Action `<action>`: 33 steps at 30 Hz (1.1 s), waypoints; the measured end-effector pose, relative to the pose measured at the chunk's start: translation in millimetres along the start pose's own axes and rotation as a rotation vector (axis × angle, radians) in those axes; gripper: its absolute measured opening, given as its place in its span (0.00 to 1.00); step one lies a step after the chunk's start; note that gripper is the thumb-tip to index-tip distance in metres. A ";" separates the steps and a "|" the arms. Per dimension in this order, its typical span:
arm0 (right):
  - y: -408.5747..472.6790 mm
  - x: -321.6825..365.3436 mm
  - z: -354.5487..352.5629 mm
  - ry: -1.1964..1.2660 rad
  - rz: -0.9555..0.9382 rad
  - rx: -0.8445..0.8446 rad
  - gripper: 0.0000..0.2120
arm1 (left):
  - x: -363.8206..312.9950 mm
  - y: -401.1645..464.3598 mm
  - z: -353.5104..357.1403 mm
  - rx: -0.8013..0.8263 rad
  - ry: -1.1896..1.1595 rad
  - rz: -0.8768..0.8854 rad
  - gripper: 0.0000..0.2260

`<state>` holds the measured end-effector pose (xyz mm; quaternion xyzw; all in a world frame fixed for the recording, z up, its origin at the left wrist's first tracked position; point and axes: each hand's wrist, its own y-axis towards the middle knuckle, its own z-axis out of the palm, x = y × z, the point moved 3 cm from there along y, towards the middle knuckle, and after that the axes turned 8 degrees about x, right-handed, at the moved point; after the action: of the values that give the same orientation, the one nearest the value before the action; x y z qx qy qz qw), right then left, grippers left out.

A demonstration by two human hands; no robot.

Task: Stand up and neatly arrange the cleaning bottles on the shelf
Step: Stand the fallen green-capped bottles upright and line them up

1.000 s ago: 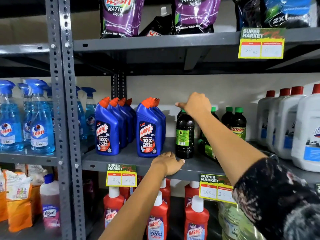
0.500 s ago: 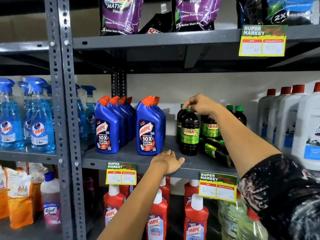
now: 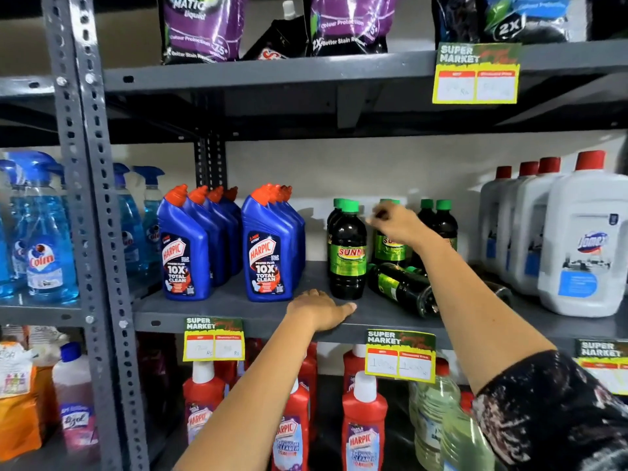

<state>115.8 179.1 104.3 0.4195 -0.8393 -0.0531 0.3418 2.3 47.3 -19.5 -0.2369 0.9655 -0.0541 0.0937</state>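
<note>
So the person is standing at a grey metal shelf (image 3: pixel 238 309) stacked with cleaning stuff. Left hand (image 3: pixel 319 309) lies flat, palm down, fingers together, on the front edge of the shelf, just in front of the blue Harpic bottles (image 3: pixel 268 246) and not holding anything. Right hand (image 3: pixel 399 224) is up in the middle of the dark Sunny bottles, fingers loosely curled; it's a bit blurry, so can't tell if it's actually pinching a cap or just touching one.

The front Sunny bottle (image 3: pixel 347 251) stands upright with its green cap on, label facing out, just right of the Harpic rows. Another upright one (image 3: pixel 390 248) sits right behind the hand, and two more (image 3: pixel 441 222) stand further back. One bottle (image 3: pixel 401 288) is lying on its side on the shelf, below the right forearm, cap end pointing back-left.

Big white jugs with red caps (image 3: pixel 584 249) line the right end. Blue spray bottles (image 3: pixel 44 246) are on the neighbouring shelf to the left.
</note>
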 end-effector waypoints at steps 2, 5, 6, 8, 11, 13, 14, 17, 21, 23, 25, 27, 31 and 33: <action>-12.0 -24.8 7.3 -0.243 0.112 0.115 0.30 | -13.6 -2.2 7.3 -0.122 -0.007 0.008 0.36; -28.0 -46.5 29.8 -0.388 0.233 0.292 0.42 | -22.2 -15.2 23.5 -0.479 0.050 0.011 0.29; -29.4 -50.2 35.9 -0.407 0.246 0.305 0.44 | -22.9 -21.3 28.0 -0.582 0.096 0.017 0.27; -28.6 -53.8 41.7 -0.383 0.236 0.243 0.43 | -21.7 -29.4 34.0 -0.725 0.126 0.073 0.25; -27.7 -55.9 38.1 -0.223 0.168 0.072 0.41 | -18.5 -31.4 39.4 -0.852 0.127 0.155 0.20; -31.7 -57.5 34.8 -0.044 0.072 -0.131 0.38 | -18.8 -31.6 41.5 -0.886 0.120 0.144 0.18; -35.8 -58.1 34.3 0.085 0.022 -0.234 0.37 | -19.7 -31.1 42.2 -0.896 0.118 0.134 0.18; -47.0 -60.4 41.6 0.410 -0.089 -0.351 0.39 | -20.6 -30.9 43.0 -0.905 0.117 0.117 0.18; -55.3 -62.2 51.3 0.596 -0.122 -0.321 0.42 | -19.6 -31.5 40.7 -0.905 0.123 0.118 0.18; -55.2 -60.6 52.3 0.633 -0.135 -0.272 0.42 | -20.0 -31.7 40.1 -0.915 0.115 0.122 0.18; -53.9 -58.0 48.9 0.626 -0.119 -0.234 0.43 | -19.6 -31.6 40.0 -0.923 0.108 0.123 0.18; -52.2 -54.2 38.5 0.595 -0.072 -0.254 0.45 | -18.9 -31.9 40.2 -0.932 0.109 0.125 0.18; -41.4 -31.2 0.9 0.389 -0.061 -0.463 0.38 | -18.1 -30.6 40.0 -0.930 0.103 0.135 0.16; -30.7 -16.4 -14.7 0.243 -0.045 -0.541 0.34 | -17.9 -29.3 39.8 -0.916 0.088 0.138 0.17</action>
<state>152.2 174.5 95.2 0.3349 -0.7381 -0.2315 0.5379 39.2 27.4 -51.2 -0.1864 0.9066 0.3741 -0.0583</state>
